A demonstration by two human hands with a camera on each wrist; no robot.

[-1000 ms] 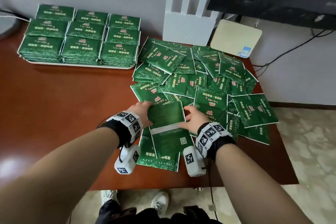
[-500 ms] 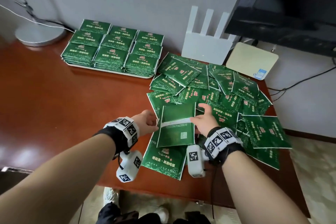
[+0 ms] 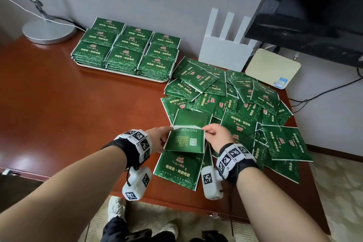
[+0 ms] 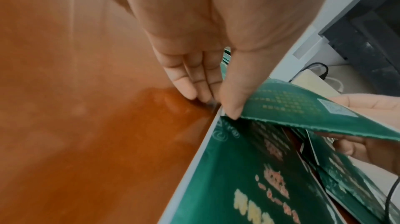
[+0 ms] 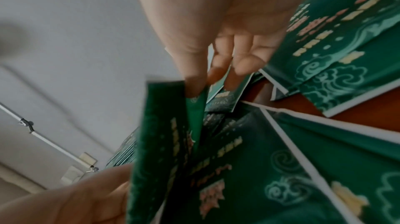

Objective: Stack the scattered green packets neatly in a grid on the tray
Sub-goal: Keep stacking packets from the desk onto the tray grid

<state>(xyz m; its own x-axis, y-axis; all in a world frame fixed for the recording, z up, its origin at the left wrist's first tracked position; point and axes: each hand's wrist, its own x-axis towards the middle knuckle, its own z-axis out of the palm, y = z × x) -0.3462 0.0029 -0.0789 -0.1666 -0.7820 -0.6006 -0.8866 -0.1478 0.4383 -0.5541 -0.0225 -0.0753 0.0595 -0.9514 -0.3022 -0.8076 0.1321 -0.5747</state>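
Observation:
Both hands hold one green packet (image 3: 185,141) back side up, tilted above the table's near edge. My left hand (image 3: 160,139) pinches its left edge, thumb on top (image 4: 231,101). My right hand (image 3: 218,138) pinches the right edge between thumb and fingers (image 5: 194,84). A second packet (image 3: 191,119) lies back up just behind it, and another (image 3: 179,169) lies face up beneath. Many scattered green packets (image 3: 245,102) cover the right side of the table. The white tray (image 3: 121,71) at the back holds neat stacks of packets (image 3: 127,49) in a three-by-three grid.
The brown table (image 3: 68,104) is bare wood between my hands and the tray. A white router (image 3: 224,51), a cream box (image 3: 273,68) and a black monitor (image 3: 314,6) stand at the back right. A round lamp base (image 3: 49,31) sits at the back left.
The held packet has lifted off the pile and its far edge has tilted up; both hands now pinch its sides. The head view has swung back and up.

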